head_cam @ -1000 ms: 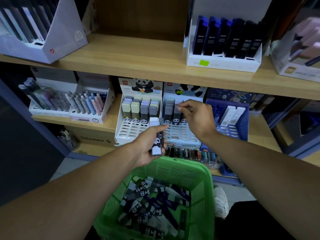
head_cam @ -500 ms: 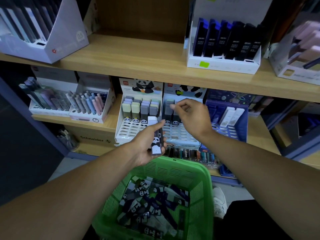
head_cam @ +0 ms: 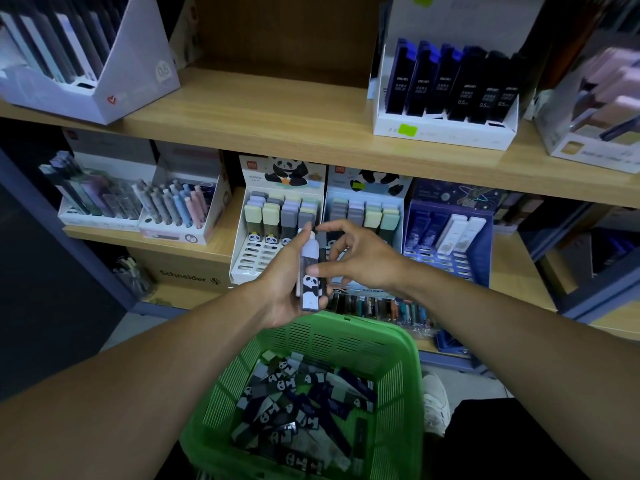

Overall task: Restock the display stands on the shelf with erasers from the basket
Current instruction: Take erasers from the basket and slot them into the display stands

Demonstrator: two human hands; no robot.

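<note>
My left hand [head_cam: 285, 289] grips a small stack of panda-sleeved erasers [head_cam: 309, 271], held upright in front of the shelf. My right hand [head_cam: 356, 254] is beside it, thumb tip touching the front eraser and fingers spread loosely above the stack. Behind them stand two white panda display stands: the left stand [head_cam: 256, 237] and the right stand [head_cam: 367, 209], each with rows of pastel erasers at the top and bare slots lower down. The green basket [head_cam: 398, 358] below holds several loose panda erasers [head_cam: 298, 400].
A blue display stand [head_cam: 450, 230] with white items sits right of the panda stands. Pen boxes [head_cam: 138, 206] stand to the left. The wooden shelf above [head_cam: 277, 123] carries lead-refill boxes [head_cam: 446, 84]. A white shoe [head_cam: 434, 403] shows right of the basket.
My right hand pulled back from the right stand's erasers and came down to the stack in my left hand. My left hand stayed roughly in place.
</note>
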